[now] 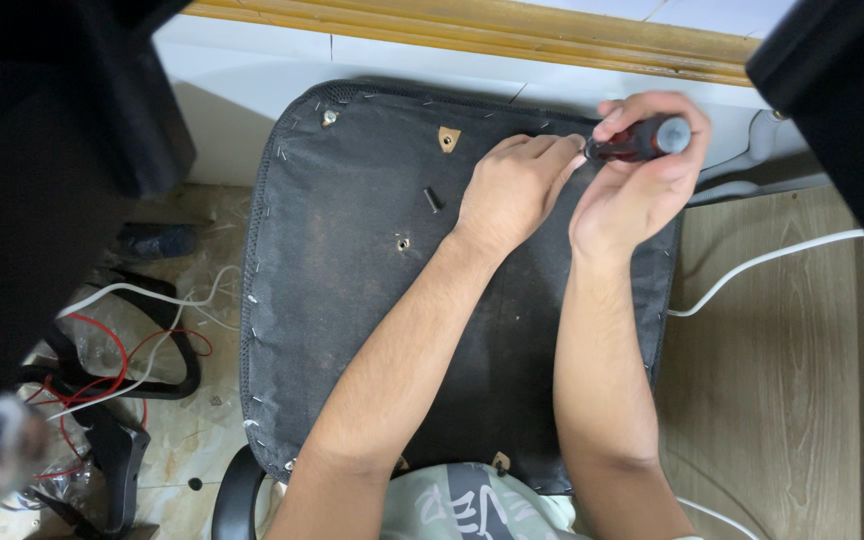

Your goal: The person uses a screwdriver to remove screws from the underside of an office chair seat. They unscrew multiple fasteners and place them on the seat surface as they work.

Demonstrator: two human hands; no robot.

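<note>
Wooden floor (782, 400), upturned black seat base (352, 300) mid-frame. Upper right: right hand (637, 180) clamped on red-handled screwdriver (642, 138), left hand (512, 190) pressed beside, steadying the tip.

even indoor light from above, soft shadow beneath my hands (572, 185), dark blurred shapes crowd both upper corners, lower left corner out of focus.

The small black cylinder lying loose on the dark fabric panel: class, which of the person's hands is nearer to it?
Left. The left hand rests on the fabric panel just right of the small black cylinder. The right hand, gripping a screwdriver handle, sits farther right, beyond the left hand.
</note>
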